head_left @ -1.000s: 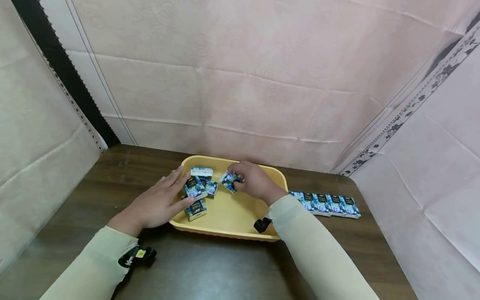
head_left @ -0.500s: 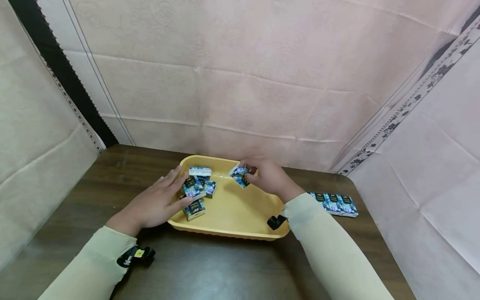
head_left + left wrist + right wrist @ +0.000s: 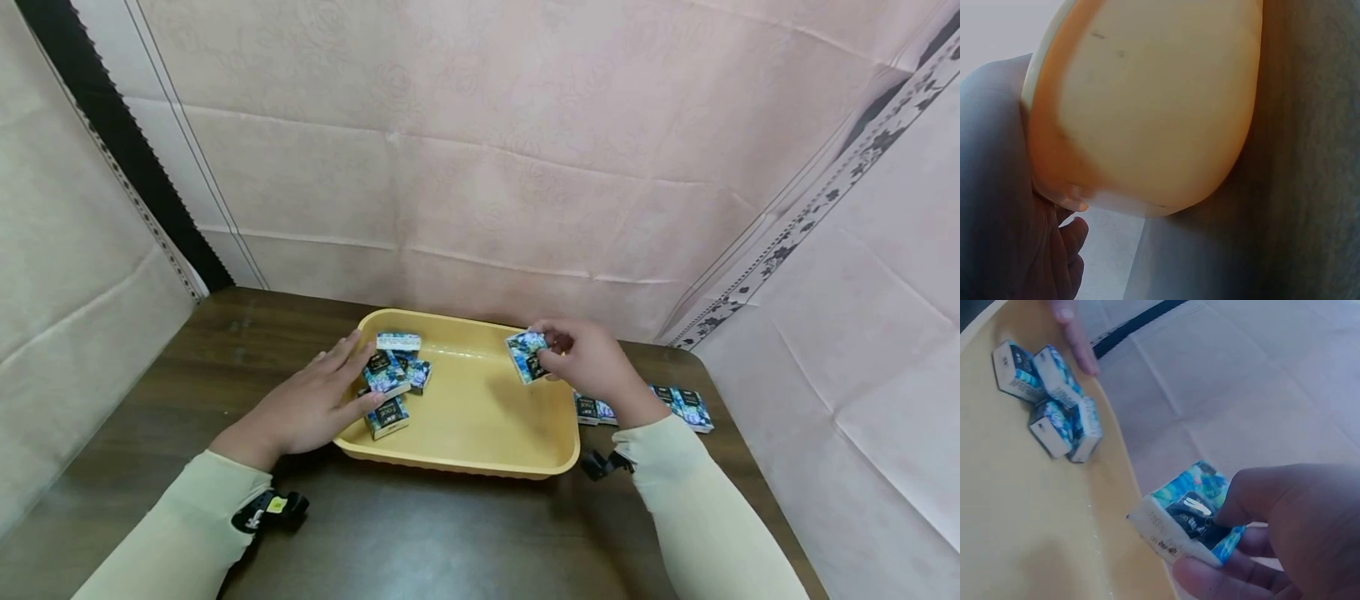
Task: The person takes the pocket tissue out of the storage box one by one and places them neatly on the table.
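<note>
My right hand (image 3: pixel 592 362) pinches a small blue floral carton (image 3: pixel 525 354) with a dark label between thumb and fingers, over the right end of a yellow plastic tray (image 3: pixel 480 433). In the right wrist view, the carton's printed white side (image 3: pixel 1159 531) faces the camera. My left hand (image 3: pixel 311 408) rests on the tray's left rim, fingers straight and spread. Beside its fingertips several matching cartons (image 3: pixel 386 375) lie in a loose heap inside the tray. From the left wrist, the tray's outer wall (image 3: pixel 1160 106) fills much of the view.
More of these cartons (image 3: pixel 690 408) line up on the dark wooden table (image 3: pixel 420 533) right of the tray, partly hidden by my right forearm. Pale cloth (image 3: pixel 465 208) hangs behind the table and on both sides.
My right hand has carried its carton rightward, from the tray's middle to near its right rim. The left hand stays on the left rim, and the heaped cartons have not moved.
</note>
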Demonstrator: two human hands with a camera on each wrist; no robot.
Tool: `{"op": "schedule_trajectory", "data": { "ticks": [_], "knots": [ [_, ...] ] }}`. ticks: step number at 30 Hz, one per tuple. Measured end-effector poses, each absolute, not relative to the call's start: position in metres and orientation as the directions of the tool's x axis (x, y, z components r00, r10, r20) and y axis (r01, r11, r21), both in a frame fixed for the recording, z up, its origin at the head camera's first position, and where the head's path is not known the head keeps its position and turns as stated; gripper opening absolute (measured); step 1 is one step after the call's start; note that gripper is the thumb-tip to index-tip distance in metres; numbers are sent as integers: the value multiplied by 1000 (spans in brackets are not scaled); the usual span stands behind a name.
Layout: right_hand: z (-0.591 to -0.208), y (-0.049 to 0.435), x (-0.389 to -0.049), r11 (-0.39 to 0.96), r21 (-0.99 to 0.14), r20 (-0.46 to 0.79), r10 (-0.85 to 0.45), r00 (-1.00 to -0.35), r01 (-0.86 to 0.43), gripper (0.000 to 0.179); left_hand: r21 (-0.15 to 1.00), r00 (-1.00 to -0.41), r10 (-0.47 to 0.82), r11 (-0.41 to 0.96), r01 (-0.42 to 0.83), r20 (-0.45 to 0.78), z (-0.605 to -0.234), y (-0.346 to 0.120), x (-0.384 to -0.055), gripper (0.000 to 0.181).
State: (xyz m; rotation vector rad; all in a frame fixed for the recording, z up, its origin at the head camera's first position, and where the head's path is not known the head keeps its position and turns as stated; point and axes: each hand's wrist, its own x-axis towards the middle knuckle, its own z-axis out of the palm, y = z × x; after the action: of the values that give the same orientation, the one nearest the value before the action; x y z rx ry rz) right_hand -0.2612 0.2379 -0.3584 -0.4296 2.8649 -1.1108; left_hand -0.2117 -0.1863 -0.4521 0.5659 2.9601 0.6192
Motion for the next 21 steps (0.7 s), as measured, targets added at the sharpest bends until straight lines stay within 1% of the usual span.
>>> {"op": "schedule_trajectory", "data": {
  "ticks": [9,17,21],
  "knots": [
    [-360,282,-240,732,-656,64,-189,-980,-184,26,396,-931,364,853,340,13,-453,-186,-212,98],
    [-364,314,-218,808,-581,64,-78,-995,-101,30,398,-931,366,852,341,14,-452,-186,-212,98],
    [-371,327,-209,798,-598,62,-49,-997,-76,32,395,-930,368,852,344,16,-452,-185,-212,97]
  ]
}}
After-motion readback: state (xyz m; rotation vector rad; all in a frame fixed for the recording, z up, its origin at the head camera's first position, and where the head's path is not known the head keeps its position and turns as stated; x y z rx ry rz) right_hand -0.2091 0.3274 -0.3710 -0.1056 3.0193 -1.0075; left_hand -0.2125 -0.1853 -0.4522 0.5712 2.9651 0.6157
